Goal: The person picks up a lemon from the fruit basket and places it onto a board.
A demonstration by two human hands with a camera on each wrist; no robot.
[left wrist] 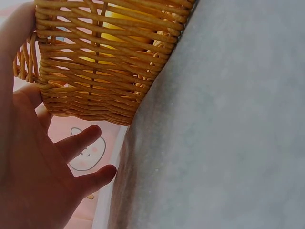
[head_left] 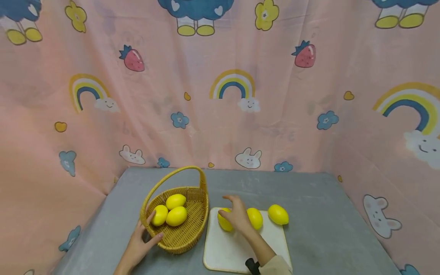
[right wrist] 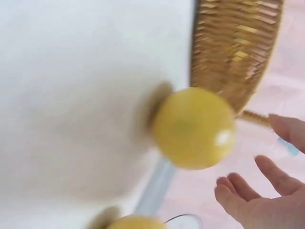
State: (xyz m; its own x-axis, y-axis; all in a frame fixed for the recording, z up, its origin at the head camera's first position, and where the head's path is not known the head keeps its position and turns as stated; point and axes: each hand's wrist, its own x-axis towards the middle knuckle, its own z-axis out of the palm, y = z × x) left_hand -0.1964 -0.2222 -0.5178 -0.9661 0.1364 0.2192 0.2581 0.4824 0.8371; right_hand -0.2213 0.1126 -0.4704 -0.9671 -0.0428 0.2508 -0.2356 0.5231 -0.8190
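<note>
A yellow wicker basket (head_left: 192,238) with a tall handle stands at left in the head view, three lemons (head_left: 177,216) inside. My left hand (head_left: 137,244) holds its near-left rim between thumb and fingers; in the left wrist view the other fingers of that hand (left wrist: 43,167) spread beside the wicker wall. On a white board (head_left: 223,252) three more lemons lie in a row. My right hand (head_left: 238,215) reaches over the leftmost lemon (head_left: 225,225), fingers spread. The right wrist view shows a gap between this lemon (right wrist: 193,129) and the hand (right wrist: 267,200).
Right of the hand lie the middle lemon (head_left: 255,218) and the rightmost lemon (head_left: 278,214), the latter at the board's far corner. The grey table (head_left: 330,229) extends on both sides. A pink patterned curtain (head_left: 154,126) hangs behind and at the sides.
</note>
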